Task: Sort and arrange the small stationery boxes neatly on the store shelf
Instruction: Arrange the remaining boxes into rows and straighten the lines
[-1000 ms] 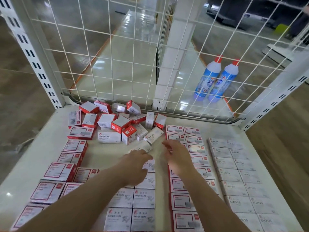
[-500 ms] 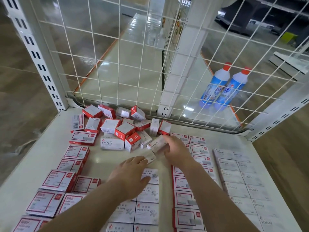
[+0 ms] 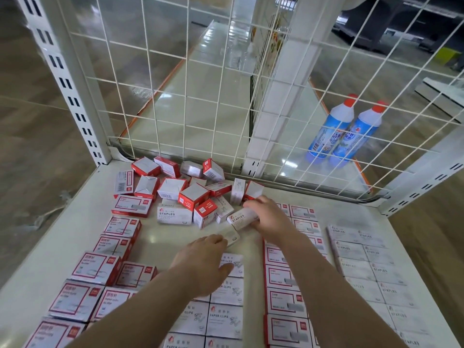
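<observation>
A loose heap of small red-and-white boxes (image 3: 193, 194) lies at the back of the white shelf (image 3: 50, 249). My right hand (image 3: 270, 217) grips a white staples box (image 3: 241, 218) at the heap's right edge. My left hand (image 3: 203, 262) rests over the top of the white paper clips column (image 3: 226, 320), its fingertips touching another small white box (image 3: 232, 236). Sorted rows lie flat: red-framed boxes on the left (image 3: 95, 270), red-framed boxes right of centre (image 3: 283, 302), white staples boxes on the far right (image 3: 364, 262).
A white wire mesh panel (image 3: 213, 96) closes the shelf's back, with slotted uprights (image 3: 65, 81) at both corners. Two blue bottles with red caps (image 3: 346, 131) stand on the shelf beyond the mesh. Wood-look floor drops away on both sides.
My right hand reached forward to the heap and took hold of the white staples box. My left hand slid forward onto the small white box. The camera moved closer.
</observation>
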`<move>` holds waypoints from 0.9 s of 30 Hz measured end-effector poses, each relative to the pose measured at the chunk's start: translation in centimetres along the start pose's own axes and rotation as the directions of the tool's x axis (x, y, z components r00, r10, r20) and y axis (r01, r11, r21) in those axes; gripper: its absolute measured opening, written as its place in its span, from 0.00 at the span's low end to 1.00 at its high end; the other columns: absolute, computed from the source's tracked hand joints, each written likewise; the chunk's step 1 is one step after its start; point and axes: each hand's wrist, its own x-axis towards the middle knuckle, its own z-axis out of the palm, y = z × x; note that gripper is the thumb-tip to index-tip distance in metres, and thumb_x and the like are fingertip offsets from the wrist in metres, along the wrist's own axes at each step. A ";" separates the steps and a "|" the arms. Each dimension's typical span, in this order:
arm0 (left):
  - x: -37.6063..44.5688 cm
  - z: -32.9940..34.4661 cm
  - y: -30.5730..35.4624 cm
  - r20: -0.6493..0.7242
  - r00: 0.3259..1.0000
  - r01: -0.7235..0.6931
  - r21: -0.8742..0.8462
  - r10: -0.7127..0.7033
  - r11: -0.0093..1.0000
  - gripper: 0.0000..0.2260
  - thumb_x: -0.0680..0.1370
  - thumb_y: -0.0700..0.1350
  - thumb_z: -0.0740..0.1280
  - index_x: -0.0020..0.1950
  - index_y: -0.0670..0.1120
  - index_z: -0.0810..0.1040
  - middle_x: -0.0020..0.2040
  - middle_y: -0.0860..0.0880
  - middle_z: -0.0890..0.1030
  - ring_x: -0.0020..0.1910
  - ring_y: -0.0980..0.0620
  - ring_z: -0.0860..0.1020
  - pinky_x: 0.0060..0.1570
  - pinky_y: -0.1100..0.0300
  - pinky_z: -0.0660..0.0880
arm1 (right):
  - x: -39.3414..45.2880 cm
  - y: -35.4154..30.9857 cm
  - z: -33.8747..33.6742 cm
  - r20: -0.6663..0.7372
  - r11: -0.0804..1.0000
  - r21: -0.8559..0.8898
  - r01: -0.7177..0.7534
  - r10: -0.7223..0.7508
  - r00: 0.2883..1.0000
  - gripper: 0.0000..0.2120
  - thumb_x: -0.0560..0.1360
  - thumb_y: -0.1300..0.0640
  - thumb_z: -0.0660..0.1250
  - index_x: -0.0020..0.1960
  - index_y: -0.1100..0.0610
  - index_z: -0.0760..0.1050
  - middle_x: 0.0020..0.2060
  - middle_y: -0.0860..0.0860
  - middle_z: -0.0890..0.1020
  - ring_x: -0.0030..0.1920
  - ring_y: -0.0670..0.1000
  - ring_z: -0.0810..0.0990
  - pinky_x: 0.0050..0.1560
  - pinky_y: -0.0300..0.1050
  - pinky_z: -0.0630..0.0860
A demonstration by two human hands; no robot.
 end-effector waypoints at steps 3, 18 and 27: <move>0.0 -0.2 0.1 -0.011 1.000 0.028 -0.056 -0.029 0.998 0.23 0.79 0.54 0.57 0.73 0.51 0.61 0.73 0.55 0.62 0.70 0.52 0.63 0.68 0.56 0.63 | -0.6 0.3 -0.1 -0.073 0.999 0.045 0.027 -0.023 0.997 0.18 0.75 0.61 0.60 0.65 0.55 0.70 0.57 0.53 0.71 0.59 0.52 0.67 0.51 0.41 0.62; 0.2 -0.9 2.4 -0.105 0.950 0.109 -0.773 -0.295 0.625 0.16 0.79 0.46 0.62 0.67 0.50 0.70 0.55 0.51 0.79 0.47 0.53 0.79 0.44 0.60 0.77 | -7.7 -0.2 0.6 -0.334 0.946 0.323 -0.002 0.116 0.935 0.20 0.67 0.59 0.74 0.56 0.55 0.72 0.50 0.47 0.70 0.47 0.45 0.72 0.45 0.34 0.73; -0.6 -0.9 3.0 -0.059 0.957 0.133 -0.779 -0.283 0.613 0.05 0.77 0.41 0.66 0.50 0.47 0.73 0.43 0.50 0.81 0.41 0.50 0.78 0.37 0.63 0.75 | -10.1 -0.1 -0.3 -0.253 0.922 0.382 0.065 0.037 0.967 0.20 0.72 0.65 0.68 0.61 0.54 0.72 0.54 0.45 0.72 0.49 0.40 0.74 0.51 0.24 0.70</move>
